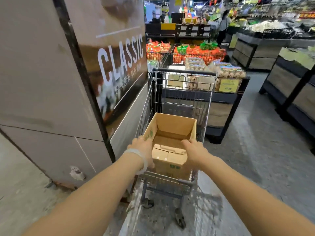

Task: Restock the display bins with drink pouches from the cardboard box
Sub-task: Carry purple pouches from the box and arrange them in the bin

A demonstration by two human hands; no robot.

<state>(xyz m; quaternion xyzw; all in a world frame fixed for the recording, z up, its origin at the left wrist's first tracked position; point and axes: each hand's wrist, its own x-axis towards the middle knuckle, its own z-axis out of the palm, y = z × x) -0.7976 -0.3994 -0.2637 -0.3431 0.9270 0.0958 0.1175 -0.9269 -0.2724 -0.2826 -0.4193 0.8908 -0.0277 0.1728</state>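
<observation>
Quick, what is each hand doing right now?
Left hand: grips the cardboard box by its left side.
Right hand: grips the box's near right edge.

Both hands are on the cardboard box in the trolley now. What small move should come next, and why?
Probably lift the cardboard box straight up out of the trolley. The left hand holds its left wall and the right hand its near right edge, so both sides are held. The box stands open, and what shows of its inside looks empty; no drink pouches are visible.
</observation>
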